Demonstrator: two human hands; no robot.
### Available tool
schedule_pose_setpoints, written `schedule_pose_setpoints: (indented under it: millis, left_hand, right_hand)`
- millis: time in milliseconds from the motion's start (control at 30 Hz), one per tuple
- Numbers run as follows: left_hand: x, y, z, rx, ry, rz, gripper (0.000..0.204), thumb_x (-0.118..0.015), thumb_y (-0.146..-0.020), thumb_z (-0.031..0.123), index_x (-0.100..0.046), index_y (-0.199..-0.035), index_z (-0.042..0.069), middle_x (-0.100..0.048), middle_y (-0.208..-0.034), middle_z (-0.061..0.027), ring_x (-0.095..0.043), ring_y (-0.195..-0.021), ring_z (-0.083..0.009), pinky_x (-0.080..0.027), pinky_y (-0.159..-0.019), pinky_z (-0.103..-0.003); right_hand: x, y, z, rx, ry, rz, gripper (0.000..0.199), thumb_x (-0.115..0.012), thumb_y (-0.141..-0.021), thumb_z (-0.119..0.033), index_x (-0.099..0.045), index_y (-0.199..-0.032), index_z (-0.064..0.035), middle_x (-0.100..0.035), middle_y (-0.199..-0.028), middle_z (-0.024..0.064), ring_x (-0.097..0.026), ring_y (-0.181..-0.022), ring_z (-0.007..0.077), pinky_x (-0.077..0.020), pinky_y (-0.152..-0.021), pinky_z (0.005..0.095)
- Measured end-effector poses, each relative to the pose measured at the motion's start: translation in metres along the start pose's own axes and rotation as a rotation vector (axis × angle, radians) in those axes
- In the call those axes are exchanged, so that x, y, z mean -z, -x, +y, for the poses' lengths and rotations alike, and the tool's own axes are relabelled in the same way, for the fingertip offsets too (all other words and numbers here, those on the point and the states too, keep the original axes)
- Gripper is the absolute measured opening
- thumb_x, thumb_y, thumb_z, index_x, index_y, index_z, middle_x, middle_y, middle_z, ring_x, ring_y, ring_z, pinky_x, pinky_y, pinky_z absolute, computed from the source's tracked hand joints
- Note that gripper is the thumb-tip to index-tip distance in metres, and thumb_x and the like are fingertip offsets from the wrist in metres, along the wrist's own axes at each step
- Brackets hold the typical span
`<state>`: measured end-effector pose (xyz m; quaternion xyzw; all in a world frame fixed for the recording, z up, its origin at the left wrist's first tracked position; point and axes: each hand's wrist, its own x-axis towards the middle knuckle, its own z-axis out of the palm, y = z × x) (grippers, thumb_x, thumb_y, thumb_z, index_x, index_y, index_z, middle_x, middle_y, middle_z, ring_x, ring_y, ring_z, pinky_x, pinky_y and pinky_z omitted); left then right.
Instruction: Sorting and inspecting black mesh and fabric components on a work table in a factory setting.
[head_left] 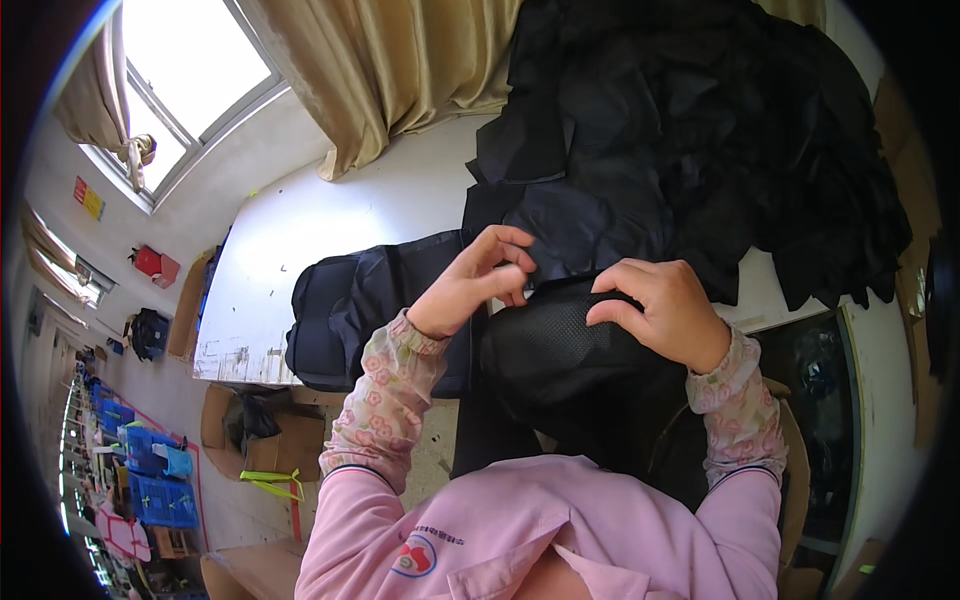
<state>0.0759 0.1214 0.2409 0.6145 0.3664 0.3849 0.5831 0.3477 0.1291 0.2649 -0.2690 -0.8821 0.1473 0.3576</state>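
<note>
A black bag-like piece [575, 340] with a mesh panel rests in front of my body, over my lap. My right hand [670, 315] is bent over its upper right edge, thumb against the mesh and forefinger at the rim; the other fingers are partly hidden. My left hand [485, 275] is at the upper left of this piece, fingers loosely curled and apart, with nothing visible in them. To the left, a similar black padded piece [345, 310] lies on the white table [400, 190].
A large heap of black cloth pieces [700, 150] covers the table's right side. Tan curtains [390, 60] hang at the back, beside a window [195, 60]. An opened cardboard box [285, 445] stands below the table's left front, and blue crates [160, 500] are farther left.
</note>
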Motion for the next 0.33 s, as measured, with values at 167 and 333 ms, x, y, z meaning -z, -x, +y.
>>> schedule_pose_setpoints:
  millis: [167, 333]
  left_hand:
    - [0.007, 0.002, -0.034, 0.058, 0.047, -0.006, 0.042, -0.062, -0.091, 0.005, -0.044, -0.129, 0.006, -0.056, -0.106, -0.0044, -0.058, -0.083, -0.0058, -0.047, -0.076, -0.019]
    - [0.018, 0.022, -0.037, 0.041, 0.435, -0.090, 0.044, -0.060, -0.094, 0.009, -0.043, -0.134, 0.011, -0.058, -0.107, -0.0051, -0.057, -0.097, -0.0099, -0.044, -0.088, -0.020]
  right_hand:
    - [0.011, -0.010, -0.016, 0.116, 0.069, -0.066, 0.025, -0.073, -0.079, -0.028, -0.058, -0.081, -0.0086, -0.063, -0.073, 0.0043, -0.062, -0.062, 0.0253, -0.0458, -0.055, 0.0345]
    - [0.008, -0.007, -0.017, 0.122, 0.093, -0.166, 0.022, -0.071, -0.081, -0.026, -0.058, -0.085, -0.0092, -0.063, -0.076, 0.0032, -0.062, -0.063, 0.0254, -0.0467, -0.057, 0.0351]
